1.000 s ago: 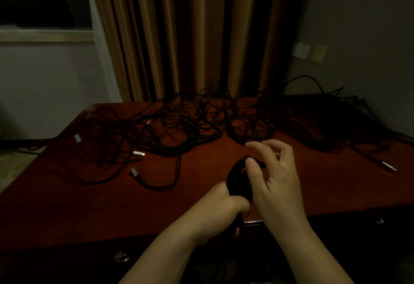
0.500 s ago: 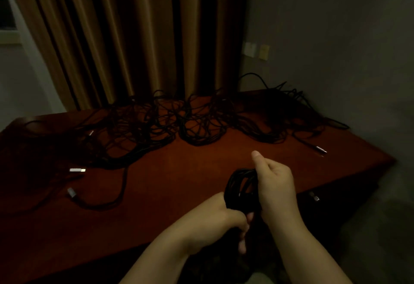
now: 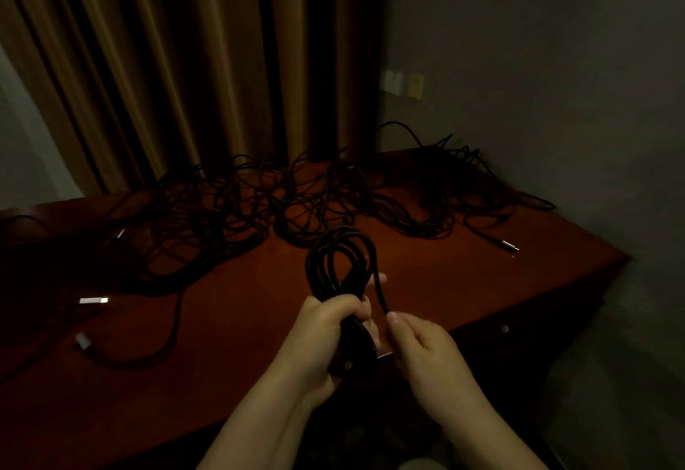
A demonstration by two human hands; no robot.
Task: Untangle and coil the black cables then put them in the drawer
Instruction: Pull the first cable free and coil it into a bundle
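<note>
A coiled black cable (image 3: 335,262) stands up in loops above the desk's front edge. My left hand (image 3: 326,328) is closed around the lower part of that coil. My right hand (image 3: 419,343) pinches the cable's free end just right of the coil, thumb and finger together. A large tangle of black cables (image 3: 259,210) spreads across the back of the red-brown desk (image 3: 230,321). Loose silver plugs (image 3: 92,300) lie at the left and one plug (image 3: 509,246) at the right. The drawer front (image 3: 519,328) below the desk's right edge is dim, with a small knob.
Brown curtains (image 3: 185,62) hang behind the desk. A grey wall (image 3: 537,62) with two sockets (image 3: 402,84) stands at the right. The desk's right corner (image 3: 626,258) drops off to dark floor.
The view has swung right and nearer. My left hand has raised the coil, and its loops now stand higher. My right hand has come off the top of the coil and now pinches the loose end lower down.
</note>
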